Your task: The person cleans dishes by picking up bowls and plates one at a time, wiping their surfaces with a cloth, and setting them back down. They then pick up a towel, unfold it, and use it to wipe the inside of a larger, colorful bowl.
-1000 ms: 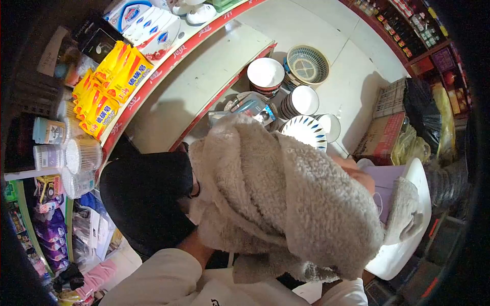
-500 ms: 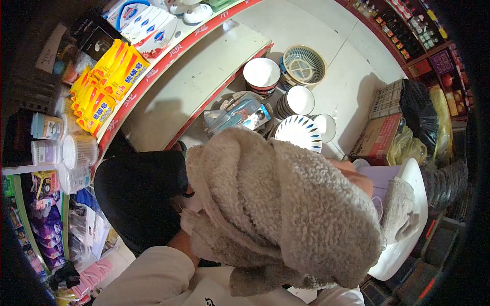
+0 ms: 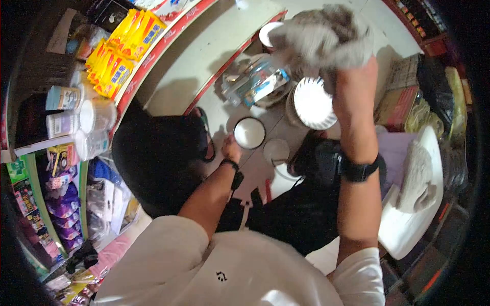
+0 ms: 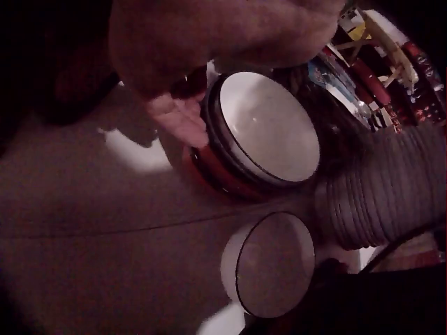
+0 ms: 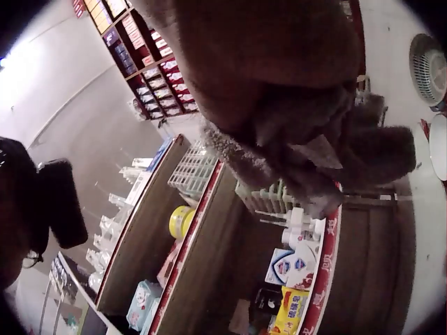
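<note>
While the right hand (image 3: pixel 356 86) is gripping the bunched towel (image 3: pixel 326 41) far right, the left hand (image 3: pixel 231 148) is touching the bowl stack (image 4: pixel 262 132) from the left, its closure indeterminable.

"硫磺皂" on yellow packets (image 3: pixel 137 34), blurred characters on red shelf edge (image 5: pixel 325 269)
</note>
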### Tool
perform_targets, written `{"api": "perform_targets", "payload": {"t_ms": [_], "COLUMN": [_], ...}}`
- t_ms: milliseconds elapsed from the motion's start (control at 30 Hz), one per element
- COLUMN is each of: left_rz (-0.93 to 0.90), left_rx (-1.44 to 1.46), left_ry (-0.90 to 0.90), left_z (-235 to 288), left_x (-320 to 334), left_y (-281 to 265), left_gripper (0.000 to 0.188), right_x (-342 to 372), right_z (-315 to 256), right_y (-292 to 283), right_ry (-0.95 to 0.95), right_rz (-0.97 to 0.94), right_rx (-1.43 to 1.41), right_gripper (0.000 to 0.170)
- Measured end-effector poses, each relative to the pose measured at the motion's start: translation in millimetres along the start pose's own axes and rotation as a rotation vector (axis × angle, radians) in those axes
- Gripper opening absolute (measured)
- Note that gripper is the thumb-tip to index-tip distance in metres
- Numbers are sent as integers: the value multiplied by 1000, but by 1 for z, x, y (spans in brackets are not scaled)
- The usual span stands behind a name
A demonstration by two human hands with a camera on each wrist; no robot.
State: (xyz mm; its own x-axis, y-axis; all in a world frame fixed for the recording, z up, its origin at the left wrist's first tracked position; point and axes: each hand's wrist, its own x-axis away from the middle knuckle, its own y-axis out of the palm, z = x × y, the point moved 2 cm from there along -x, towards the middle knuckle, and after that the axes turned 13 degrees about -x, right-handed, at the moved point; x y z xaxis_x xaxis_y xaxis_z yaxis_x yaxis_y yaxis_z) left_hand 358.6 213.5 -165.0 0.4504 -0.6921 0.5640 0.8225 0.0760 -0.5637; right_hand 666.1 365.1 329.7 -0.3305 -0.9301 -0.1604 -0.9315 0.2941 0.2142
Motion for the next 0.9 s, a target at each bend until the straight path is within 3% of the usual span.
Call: {"api": "perform_targets", "payload": {"t_ms": [33,67,133,233,267,333,367,500,667,767,867,900], "left_rz": [-27,-18,85,78,69,-123,-51,-62,138,88,17,27], "left_rx": [-164,-328,-584,-486,-489,-506,-455,-545,-573,-597,-537,-540], "left_ry": [-121,-59,140,134,142,57,117,140,435,362,284,293], "left_z": [18,38,91,38,49,58,57,76,101,135,117,135], "left_x": [6,17,71,27,28,34,32,42,61,74,43,52], "left_y": [-3,-14,-39,-13,-17,-26,-25,-33,-46,-57,-54,-61], "left_gripper": [67,61,50,39,39,42,44,39,29,30,27,27], "right_x": [-3,-8,-17,-20,-19,-14,-13,-13,-21,-12,-24,-26], "right_z": [4,7,15,23,18,-1,-8,-9,2,-13,3,0], "right_y": [2,1,-6,-7,-3,13,16,15,8,7,2,3], "right_ry": [38,62,76,105,100,89,178,139,91,134,88,80], "right_rz": [67,134,186,212,222,127,177,136,130,125,149,151], "right_rx": [-129,-253,-201,-162,-158,-294,-237,-250,-270,-208,-195,-206], "right_gripper": [37,34,30,32,32,21,25,24,26,28,30,30]}}
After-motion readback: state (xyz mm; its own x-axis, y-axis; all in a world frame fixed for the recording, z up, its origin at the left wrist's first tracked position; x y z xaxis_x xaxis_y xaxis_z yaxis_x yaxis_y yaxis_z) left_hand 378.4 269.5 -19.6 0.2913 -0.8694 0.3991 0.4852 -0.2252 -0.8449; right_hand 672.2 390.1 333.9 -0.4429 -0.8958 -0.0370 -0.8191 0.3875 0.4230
